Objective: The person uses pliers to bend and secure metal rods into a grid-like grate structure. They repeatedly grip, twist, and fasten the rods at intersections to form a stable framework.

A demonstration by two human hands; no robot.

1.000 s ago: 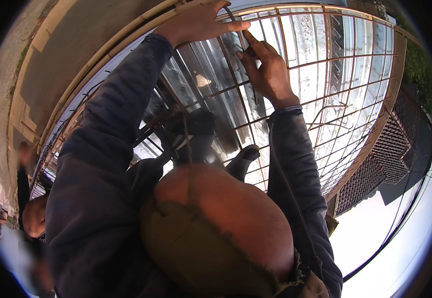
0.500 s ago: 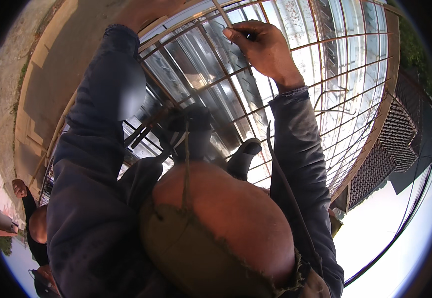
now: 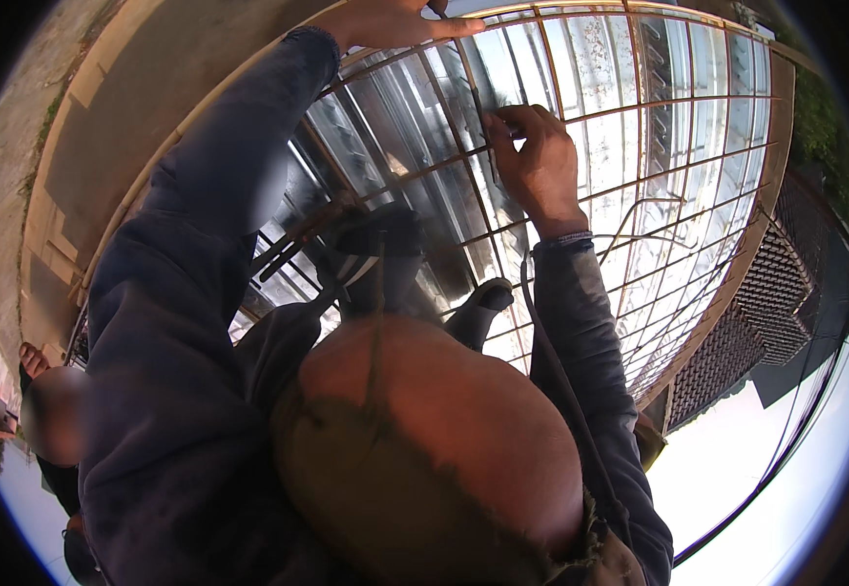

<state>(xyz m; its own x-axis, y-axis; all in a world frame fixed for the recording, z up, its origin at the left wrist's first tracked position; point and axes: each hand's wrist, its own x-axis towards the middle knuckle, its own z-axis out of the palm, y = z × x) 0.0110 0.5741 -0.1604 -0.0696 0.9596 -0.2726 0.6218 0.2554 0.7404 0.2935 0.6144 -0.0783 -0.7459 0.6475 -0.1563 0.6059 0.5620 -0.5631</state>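
I am over a grid of rusty steel bars (image 3: pixel 629 104) lying above shiny ribbed metal sheets (image 3: pixel 600 68). At the upper edge of the picture, my left hand (image 3: pixel 390 23) rests by the grid's outer bar. One of its digits is stretched out to the right along that bar; the other fingers are partly cut off. To its right and closer to me, my right hand (image 3: pixel 541 171) has its thumb and fingers pinched together on a thin steel rod (image 3: pixel 473 73), near a crossing of the bars. How far the rod passes inside the fingers is hidden.
Bent loose bars (image 3: pixel 654 210) lie on the grid at right. My dark shoes (image 3: pixel 491 295) stand on it. A board edge (image 3: pixel 781 117) borders the right side, with tiled roofs (image 3: pixel 776 264) and cables (image 3: pixel 786 469) beyond. Another person (image 3: pixel 53 420) is at the lower left.
My left hand has slid right along the outer bar, with a digit now stretched out. My right hand has come lower, towards me, still pinched. The other person's hand has shifted slightly.
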